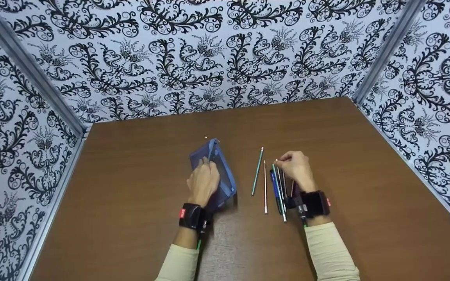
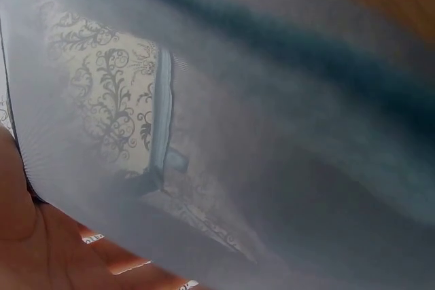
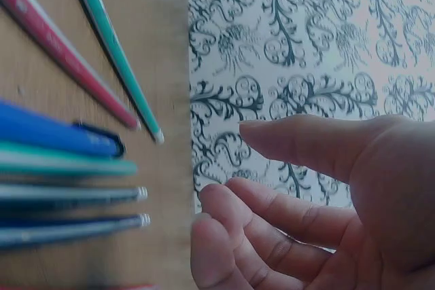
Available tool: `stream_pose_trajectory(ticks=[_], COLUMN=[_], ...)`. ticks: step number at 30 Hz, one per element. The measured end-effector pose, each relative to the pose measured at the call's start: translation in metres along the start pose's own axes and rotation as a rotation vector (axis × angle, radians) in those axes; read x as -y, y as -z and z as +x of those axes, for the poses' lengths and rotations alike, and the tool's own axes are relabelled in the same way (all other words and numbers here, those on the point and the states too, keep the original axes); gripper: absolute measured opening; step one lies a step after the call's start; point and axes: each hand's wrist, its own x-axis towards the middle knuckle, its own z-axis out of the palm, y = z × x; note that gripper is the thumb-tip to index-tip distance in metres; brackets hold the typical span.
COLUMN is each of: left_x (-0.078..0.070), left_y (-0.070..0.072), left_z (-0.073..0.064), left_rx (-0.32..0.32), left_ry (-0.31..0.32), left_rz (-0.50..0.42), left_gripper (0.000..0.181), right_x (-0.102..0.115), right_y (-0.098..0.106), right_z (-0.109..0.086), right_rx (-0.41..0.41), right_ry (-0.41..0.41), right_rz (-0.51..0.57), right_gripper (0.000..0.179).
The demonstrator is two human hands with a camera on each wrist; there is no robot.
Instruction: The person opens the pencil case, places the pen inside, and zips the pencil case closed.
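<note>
My left hand (image 1: 202,183) grips a translucent blue zip pouch (image 1: 222,194) by its left side, holding it tilted on the table. In the left wrist view the pouch's mesh (image 2: 224,140) fills most of the picture, with my fingers along its lower edge. Over the far ends of a group of pencils and a pen hovers my right hand (image 1: 296,167). Its thumb and fingers stand apart with nothing between them in the right wrist view. Nearest it lie a blue pen (image 3: 47,130), a green pencil (image 3: 68,161) and dark pencils (image 3: 75,195).
Between the pouch and that group lie a teal pencil (image 1: 257,171) and a red pencil (image 1: 265,191), side by side. The brown wooden table (image 1: 139,164) is enclosed by patterned walls (image 1: 193,58) at the back and both sides.
</note>
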Motion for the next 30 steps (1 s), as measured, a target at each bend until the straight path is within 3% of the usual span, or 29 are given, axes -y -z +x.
stream_pose_trajectory(ticks=[8,16,30], left_x=[0.001,0.002,0.0], left_y=[0.001,0.0,-0.003], left_z=[-0.001,0.001,0.002], left_rx=[0.015,0.029,-0.016], left_ry=[0.003,0.012,0.024], left_rz=[0.002,0.002,-0.007], left_gripper=[0.056,0.057,0.058], right_x=[-0.013,-0.026,-0.038], right_y=[0.019,0.032,0.039], right_z=[0.002,0.003,0.004], right_rx=[0.046,0.057,0.138], right_ry=[-0.08,-0.105,-0.174], right_rz=[0.012,0.01,0.049], right_gripper=[0.026,0.026,0.021])
